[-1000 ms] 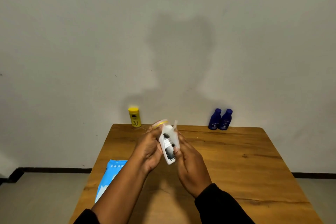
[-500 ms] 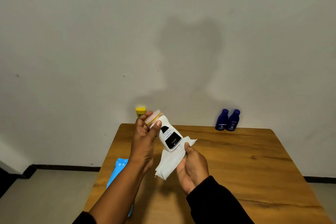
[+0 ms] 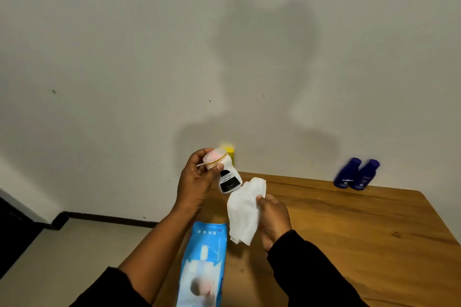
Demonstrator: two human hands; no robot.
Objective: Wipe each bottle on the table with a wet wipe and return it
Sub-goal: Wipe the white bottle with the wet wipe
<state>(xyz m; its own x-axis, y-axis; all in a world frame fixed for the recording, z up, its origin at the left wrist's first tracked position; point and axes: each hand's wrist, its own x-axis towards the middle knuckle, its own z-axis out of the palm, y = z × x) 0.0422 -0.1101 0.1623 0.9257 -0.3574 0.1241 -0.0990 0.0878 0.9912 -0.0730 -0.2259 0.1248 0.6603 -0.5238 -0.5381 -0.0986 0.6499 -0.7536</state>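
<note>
L hand (image 3: 197, 182) clamped on white bottle (image 3: 225, 173) near its cap end, bottle tilted, base pointing down toward R hand (image 3: 273, 217). R hand pinched shut on wet wipe (image 3: 245, 212), wipe hanging loose below and left of its fingers. Change vs a sec ago: then both hands were pressed together w/ wipe wrapped round the bottle; now wipe was off the body, only its top edge near/touching the bottle base, can't tell which. Bottle also turned so cap faces viewer. Judgement: body rub looked done, prob. regripping for cap/base or about to put it back.

Other stuff: yellow bottle (image 3: 230, 154) just behind L hand at far bench edge, mostly hidden. Two blue bottles (image 3: 356, 174) well to the right of R hand, touching each other, upright. Blue wipes pack (image 3: 203, 264) below both hands, on near edge of bench (image 3: 361, 232). Held bottle not back on bench yet, so this item was unfinished; others untouched-looking, can't tell if wiped.
</note>
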